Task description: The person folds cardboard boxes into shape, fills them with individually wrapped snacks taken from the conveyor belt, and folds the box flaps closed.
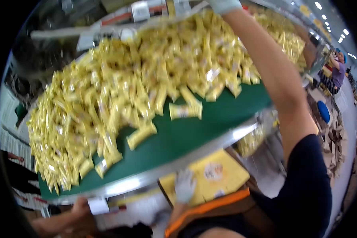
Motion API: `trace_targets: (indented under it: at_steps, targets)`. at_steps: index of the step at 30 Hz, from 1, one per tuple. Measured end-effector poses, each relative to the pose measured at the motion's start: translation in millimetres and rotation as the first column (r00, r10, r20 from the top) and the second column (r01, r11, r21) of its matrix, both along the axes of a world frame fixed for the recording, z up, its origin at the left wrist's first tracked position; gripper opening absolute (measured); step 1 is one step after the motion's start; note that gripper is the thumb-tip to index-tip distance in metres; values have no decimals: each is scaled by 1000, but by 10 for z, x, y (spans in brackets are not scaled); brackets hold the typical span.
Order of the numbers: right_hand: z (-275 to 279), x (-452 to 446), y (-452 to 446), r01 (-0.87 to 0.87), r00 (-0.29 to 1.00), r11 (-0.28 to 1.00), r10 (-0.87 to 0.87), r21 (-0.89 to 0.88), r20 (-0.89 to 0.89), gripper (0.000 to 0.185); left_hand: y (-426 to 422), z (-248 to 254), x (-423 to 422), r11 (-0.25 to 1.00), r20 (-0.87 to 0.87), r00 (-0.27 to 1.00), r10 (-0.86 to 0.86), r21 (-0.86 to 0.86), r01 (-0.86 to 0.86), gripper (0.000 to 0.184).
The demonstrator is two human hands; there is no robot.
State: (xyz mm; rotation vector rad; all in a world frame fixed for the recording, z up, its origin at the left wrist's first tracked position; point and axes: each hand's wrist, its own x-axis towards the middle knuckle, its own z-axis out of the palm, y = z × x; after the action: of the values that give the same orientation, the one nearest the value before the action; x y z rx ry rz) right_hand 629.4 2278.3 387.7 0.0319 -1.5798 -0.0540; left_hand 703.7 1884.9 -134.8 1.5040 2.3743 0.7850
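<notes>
My left hand [185, 186], in a pale glove, lies flat on a yellow printed carton [230, 174] in front of my body, with its fingers stretched out. My right arm reaches far forward across the conveyor. The gloved right hand [225, 4] is cut off by the top edge of the view, so its fingers are hidden. Beneath that arm, a large heap of small yellow wrapped packets [146, 75] covers much of the green belt [174, 139]. A single packet [185, 111] lies near the front of the heap.
A metal rail [125, 185] edges the belt. Another person's bare hand [81, 206] is at lower left, near a white card [98, 206]. A clear bag of yellow packets [252, 142] hangs below the rail. A person in purple [337, 73] and a blue disc [323, 111] are at right.
</notes>
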Motion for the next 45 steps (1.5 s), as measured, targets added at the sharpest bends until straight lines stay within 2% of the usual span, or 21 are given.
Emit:
trace_targets:
  at_steps: [1,3,4,6,8,9,10,11,12,14,20,24,27,30,32,36,37,38,40,42,45]
  targets:
    - [-493,347,-572,-258,965,946,261,-195,-11,49,-20,156,20,988,-67,996,52,-143,-61,49]
    - [-1705,1008,-1153,-267,928,931,318,-250,196,19,-260,331,49,917,-100,971,217,-320,-238,56]
    - [-2126,1337,-1391,-251,840,929,349,-273,415,20,-346,354,35,875,-136,943,303,-352,-331,61]
    - [-2963,1994,-1863,-190,518,936,352,-296,780,23,-714,-17,-10,839,-191,853,485,-174,-516,68]
    - [-4104,2479,-1661,137,582,922,222,-363,782,42,-905,175,-8,831,306,785,538,-34,-556,71]
    - [-4616,2722,-1538,418,492,821,154,-388,857,58,-988,142,8,830,464,727,506,-34,-556,68]
    - [-4667,2836,-1518,726,376,346,523,-594,765,73,-987,93,0,826,605,652,456,-15,-564,66]
    - [-5010,3058,-1461,606,538,25,724,-795,432,78,-963,103,4,803,666,579,470,-51,-593,63]
    - [-4921,3192,-1517,676,327,305,692,-671,644,76,-982,132,38,776,720,502,479,-80,-625,61]
    - [-4792,3407,-1671,683,306,234,768,-692,562,72,-1071,175,85,777,795,440,417,-60,-627,59]
    - [-4344,3785,-2111,501,570,-145,797,-853,199,70,-1279,775,483,738,847,412,336,35,-674,60]
    - [-4453,3827,-2103,374,596,-146,795,-916,116,67,-1283,613,417,713,868,432,246,140,-687,62]
    - [-4597,3753,-2056,512,477,284,691,-811,543,61,-1273,309,108,770,932,333,141,108,-629,63]
    - [-4616,3646,-2076,340,680,-199,728,-919,94,53,-1245,438,-1,802,880,377,288,-7,-597,71]
    - [-4374,3601,-2216,257,709,-266,706,-929,-6,49,-1259,672,105,791,918,329,222,27,-611,72]
    - [-4014,3677,-2166,45,624,-109,779,-993,-57,56,-1279,1226,212,636,864,502,31,370,-677,69]
    - [-3813,3568,-2159,-91,683,81,731,-992,-3,58,-1244,1510,214,601,862,486,-146,467,-648,70]
    - [-3499,3494,-2107,200,793,526,408,-826,452,61,-1190,1783,181,613,840,471,-268,526,-590,72]
    - [-2662,3183,-2092,125,893,903,79,-412,444,67,-1170,1966,9,637,818,483,-313,558,-532,69]
    - [-2252,2934,-2025,87,791,990,1,-114,611,61,-1192,2015,-81,804,831,532,-163,425,-417,44]
    - [-2466,2695,-1855,95,549,994,-4,-57,836,47,-1014,1975,39,750,837,528,-144,441,-494,36]
